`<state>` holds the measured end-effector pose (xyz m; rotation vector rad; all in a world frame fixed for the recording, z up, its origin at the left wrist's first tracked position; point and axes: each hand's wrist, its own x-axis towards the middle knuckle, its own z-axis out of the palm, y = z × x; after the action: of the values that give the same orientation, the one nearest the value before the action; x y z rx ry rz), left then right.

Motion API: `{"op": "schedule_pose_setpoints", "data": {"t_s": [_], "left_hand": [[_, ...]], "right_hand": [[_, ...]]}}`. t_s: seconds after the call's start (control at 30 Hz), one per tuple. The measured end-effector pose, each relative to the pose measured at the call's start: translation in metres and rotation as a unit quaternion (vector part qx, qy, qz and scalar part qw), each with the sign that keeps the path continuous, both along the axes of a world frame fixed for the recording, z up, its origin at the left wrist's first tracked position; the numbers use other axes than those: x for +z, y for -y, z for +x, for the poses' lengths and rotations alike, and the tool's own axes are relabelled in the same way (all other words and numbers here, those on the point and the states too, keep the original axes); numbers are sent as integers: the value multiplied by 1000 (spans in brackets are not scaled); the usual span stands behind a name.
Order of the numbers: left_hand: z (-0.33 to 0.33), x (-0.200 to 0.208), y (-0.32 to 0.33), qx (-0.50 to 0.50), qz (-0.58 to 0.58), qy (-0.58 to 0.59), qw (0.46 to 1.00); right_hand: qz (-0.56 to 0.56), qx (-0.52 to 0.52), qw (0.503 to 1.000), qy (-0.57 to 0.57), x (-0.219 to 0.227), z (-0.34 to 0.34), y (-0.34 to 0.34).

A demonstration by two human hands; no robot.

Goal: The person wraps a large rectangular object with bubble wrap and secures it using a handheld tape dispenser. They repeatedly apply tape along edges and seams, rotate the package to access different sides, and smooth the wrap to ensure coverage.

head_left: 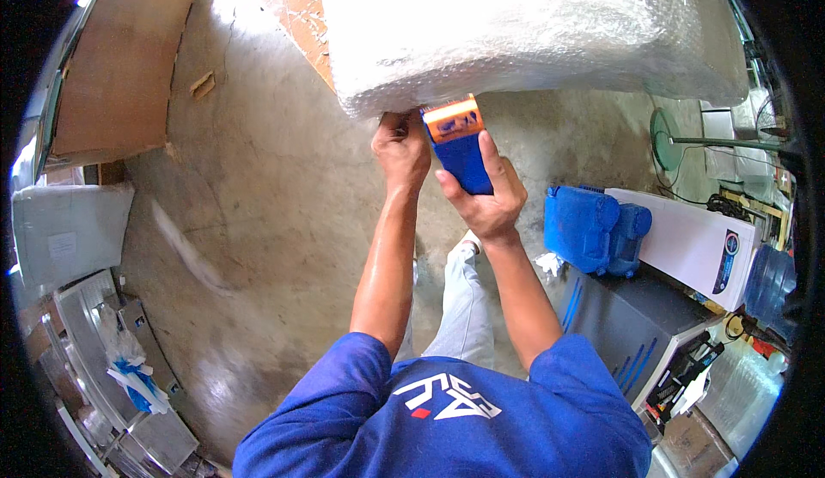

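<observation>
A large object wrapped in clear bubble wrap (533,27) fills the top of the view. My right hand (488,199) grips a blue and orange tape dispenser (460,139), its orange head pressed against the lower edge of the wrap. My left hand (400,147) is closed on the wrap's lower edge just left of the dispenser. Both forearms rise from my blue shirt at the bottom.
Concrete floor (275,203) lies below. A flat cardboard sheet (116,66) leans at upper left. A blue plastic container (593,229) and a white box (687,237) sit on a grey machine (636,323) at right. Metal equipment (103,366) stands at lower left.
</observation>
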<state>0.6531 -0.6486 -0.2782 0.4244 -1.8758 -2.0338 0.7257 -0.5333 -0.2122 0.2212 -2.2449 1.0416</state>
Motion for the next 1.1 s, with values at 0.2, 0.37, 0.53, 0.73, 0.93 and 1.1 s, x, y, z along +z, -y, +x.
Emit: {"op": "schedule_pose_setpoints", "data": {"t_s": [0.2,0.37,0.53,0.73,0.93,1.1], "left_hand": [[4,2,5,-21,-38,-1,999],[6,12,13,-23,-160,-8,987],[8,15,26,-59,-159,-17,985],[14,41,32,-94,-191,98,972],[44,95,54,-216,22,139,966],[42,104,66,-261,82,169,947]], "right_hand": [[37,-42,998,-38,-2,-27,22],[13,-67,995,69,-10,-16,17],[-94,-42,993,61,-28,-22,18],[-50,18,998,-32,-47,-11,0],[-50,48,997,-40,-40,0,-13],[-83,49,995,-14,-35,14,-12]]}}
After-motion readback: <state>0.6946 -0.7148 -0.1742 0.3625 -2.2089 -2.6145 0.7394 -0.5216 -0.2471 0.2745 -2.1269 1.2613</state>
